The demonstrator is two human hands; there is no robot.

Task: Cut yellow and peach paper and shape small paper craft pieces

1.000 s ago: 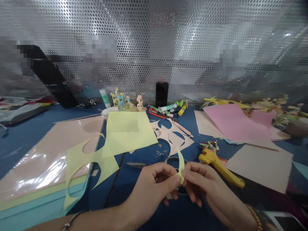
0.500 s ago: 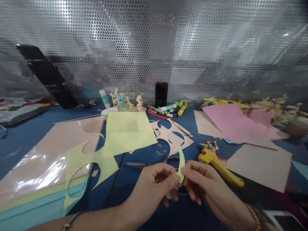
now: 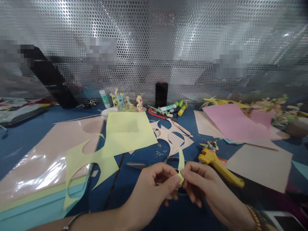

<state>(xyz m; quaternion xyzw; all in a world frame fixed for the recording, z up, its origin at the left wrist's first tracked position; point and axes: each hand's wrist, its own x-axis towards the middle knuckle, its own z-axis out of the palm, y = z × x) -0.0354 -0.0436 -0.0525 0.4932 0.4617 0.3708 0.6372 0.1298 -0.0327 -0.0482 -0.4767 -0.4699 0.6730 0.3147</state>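
My left hand [image 3: 154,186] and my right hand [image 3: 199,181] meet above the blue table, pinching a narrow curved strip of yellow paper [image 3: 181,164] between their fingertips. Under my hands lie a pair of scissors [image 3: 137,165] with the blade pointing left, partly hidden by my fingers. A yellow rotary cutter [image 3: 216,168] lies just right of my right hand. Left of my left hand is a yellow paper sheet with curved cut-outs [image 3: 103,166].
A plain yellow sheet [image 3: 127,134] and a cut peach sheet [image 3: 168,136] lie ahead. A stack of coloured card [image 3: 43,160] is at left, with pink paper [image 3: 231,123] at right. Glue sticks, pens and paper models stand before a perforated metal screen [image 3: 154,48].
Both hands stay almost in place, and the yellow strip's upper end has shifted slightly between their fingers.
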